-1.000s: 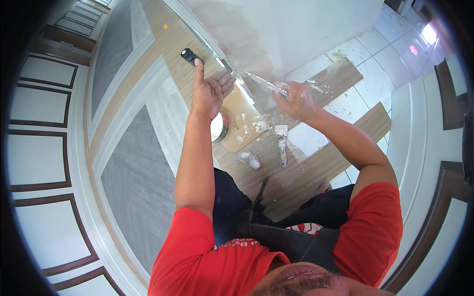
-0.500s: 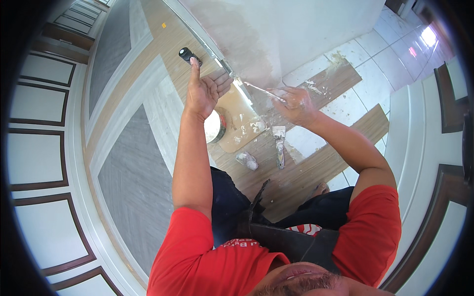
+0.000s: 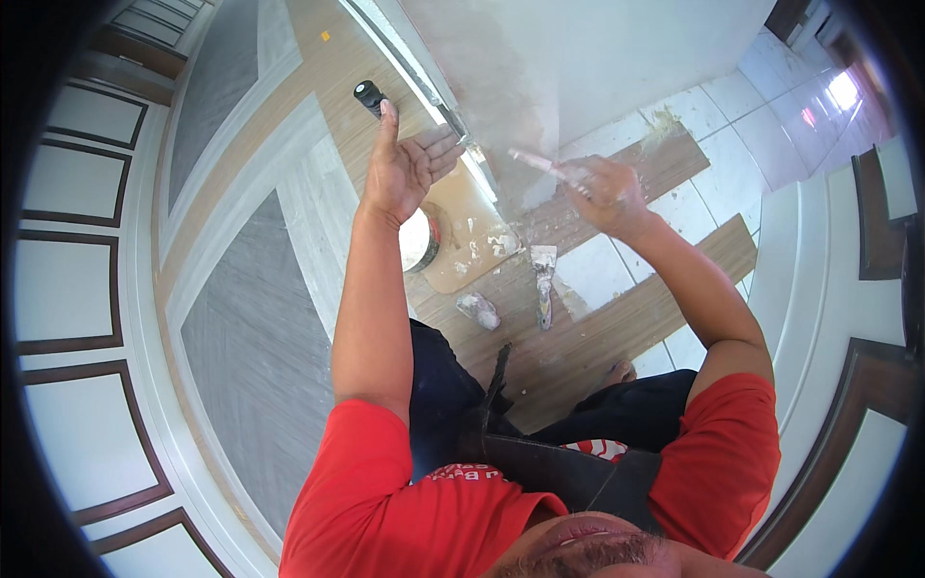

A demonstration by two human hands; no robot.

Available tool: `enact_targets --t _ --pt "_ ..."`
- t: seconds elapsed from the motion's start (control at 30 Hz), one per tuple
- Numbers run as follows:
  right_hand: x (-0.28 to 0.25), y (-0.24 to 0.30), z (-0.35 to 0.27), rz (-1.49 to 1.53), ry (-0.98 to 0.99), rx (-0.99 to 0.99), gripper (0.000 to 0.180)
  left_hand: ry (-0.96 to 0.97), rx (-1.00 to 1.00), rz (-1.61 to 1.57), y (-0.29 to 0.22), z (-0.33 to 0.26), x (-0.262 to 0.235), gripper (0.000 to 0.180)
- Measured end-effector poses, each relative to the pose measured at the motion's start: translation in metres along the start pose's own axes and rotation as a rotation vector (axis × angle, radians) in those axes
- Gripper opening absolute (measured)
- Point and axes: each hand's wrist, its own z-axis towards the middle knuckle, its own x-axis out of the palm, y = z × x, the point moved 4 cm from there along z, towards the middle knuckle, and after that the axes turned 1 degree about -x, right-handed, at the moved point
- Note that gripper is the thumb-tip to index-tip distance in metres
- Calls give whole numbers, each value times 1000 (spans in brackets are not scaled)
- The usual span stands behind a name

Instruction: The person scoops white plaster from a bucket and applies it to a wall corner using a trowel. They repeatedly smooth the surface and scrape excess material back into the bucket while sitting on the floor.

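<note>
My left hand (image 3: 409,173) is held out open, palm turned toward the wall, its fingers stretched beside a white-edged wall corner (image 3: 453,120). Just past the thumb is a black cylindrical object (image 3: 368,94), partly hidden by it. My right hand (image 3: 612,196) is closed round a thin scraper (image 3: 540,162) smeared with white, seen nearly edge-on and blurred. Its tip points left, toward the lower wall (image 3: 525,96). Below the left hand stands a round tub (image 3: 417,241) of white paste, beside a tan board (image 3: 458,275) spotted with white.
A putty knife (image 3: 544,284) caked with white lies on the wood-look planks. Left of it is a whitish crumpled lump (image 3: 478,310). White tiles (image 3: 679,207) with crumbs extend to the right; panelled cabinets (image 3: 72,289) line the left side.
My right hand has moved right and the scraper has come away from the wall corner. My left hand keeps its open pose at the corner. The view has shifted slightly.
</note>
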Motion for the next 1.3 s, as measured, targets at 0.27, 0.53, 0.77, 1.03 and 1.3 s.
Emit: enact_targets --t 0.27,0.53,0.77,1.03,1.3 --pt "17 -1 2 -248 346 -150 50 21 7 -32 1 0 -1 123" --pt "-9 10 29 -308 204 -258 53 33 30 -49 4 1 -4 120" --pt "-39 5 45 -202 77 -147 51 53 -5 -66 2 1 -4 113" --pt "8 -2 15 -298 405 -272 53 45 29 -61 1 0 -2 113" --pt "-24 10 45 -348 179 -307 58 20 19 -68 4 0 -1 116"
